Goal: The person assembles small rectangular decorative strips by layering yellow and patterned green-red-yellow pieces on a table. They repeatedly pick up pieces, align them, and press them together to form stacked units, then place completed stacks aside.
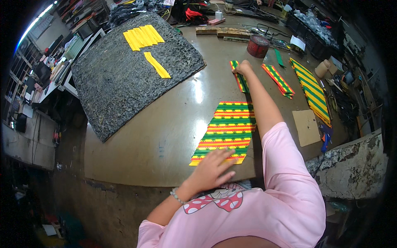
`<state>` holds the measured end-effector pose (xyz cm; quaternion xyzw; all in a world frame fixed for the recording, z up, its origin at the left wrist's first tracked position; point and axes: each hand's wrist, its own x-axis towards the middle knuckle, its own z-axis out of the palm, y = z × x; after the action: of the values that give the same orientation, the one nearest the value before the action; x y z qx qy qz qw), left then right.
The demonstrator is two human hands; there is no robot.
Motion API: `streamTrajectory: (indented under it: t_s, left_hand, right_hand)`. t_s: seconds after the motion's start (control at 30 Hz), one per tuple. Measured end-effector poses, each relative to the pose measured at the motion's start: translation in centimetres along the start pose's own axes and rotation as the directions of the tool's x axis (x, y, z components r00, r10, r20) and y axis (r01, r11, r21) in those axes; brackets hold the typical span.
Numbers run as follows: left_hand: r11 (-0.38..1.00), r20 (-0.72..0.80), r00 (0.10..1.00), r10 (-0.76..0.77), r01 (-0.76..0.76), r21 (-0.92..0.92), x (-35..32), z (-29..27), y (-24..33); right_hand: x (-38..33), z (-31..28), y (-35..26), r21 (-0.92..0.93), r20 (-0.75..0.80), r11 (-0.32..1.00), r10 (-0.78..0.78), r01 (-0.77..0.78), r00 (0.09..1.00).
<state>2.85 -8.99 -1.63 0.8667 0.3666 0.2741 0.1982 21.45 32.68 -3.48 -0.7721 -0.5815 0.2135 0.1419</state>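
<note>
A piece of striped fabric point(227, 129) in green, yellow and red, with a dark leaf pattern, lies flat on the table in front of me. My left hand point(211, 168) rests with its fingers spread at the near edge of this fabric. Stretched far forward, my right hand point(243, 68) has its fingers closed on a narrow striped strip point(241, 84) of similar fabric; the fingertips are partly hidden. To the right of that hand lies a small stack of matching strips point(278, 80).
At the left, a dark rough slab point(124, 78) carries yellow strips point(143, 37). A red tin point(258, 46), a green strip point(279, 58), a diagonally striped stack point(311, 91), brown cardboard point(306, 127) and a blue glue gun point(326, 139) lie beyond and right of my right arm.
</note>
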Motion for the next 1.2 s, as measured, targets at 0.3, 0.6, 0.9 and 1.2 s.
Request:
streamTrajectory:
  t_s: [0.3, 0.6, 0.9, 1.2]
  left_hand:
    - [0.938, 0.016, 0.978, -0.206, 0.193, 0.286, 3.8, 3.5, 1.4]
    - [0.768, -0.048, 0.884, -0.465, 0.376, -0.519, -0.5, -1.2, 2.6]
    - [0.708, -0.283, 0.652, -0.703, 0.605, -0.366, -3.0, -0.2, 4.2]
    - [0.687, -0.306, 0.616, -0.726, 0.672, -0.277, -2.9, 0.0, 3.2]
  right_hand:
    - [-11.5, -10.9, 1.5, 0.479, -0.108, 0.584, -0.702, 0.656, 0.704]
    - [-36.7, -7.5, 10.2, 0.394, 0.699, 0.850, -0.524, 0.349, 0.487]
    - [-36.9, -4.0, 9.3, 0.384, 0.460, 0.734, -0.678, 0.560, 0.573]
    - [-33.7, -2.7, 7.2, 0.258, 0.559, 0.667, -0.693, 0.699, 0.455]
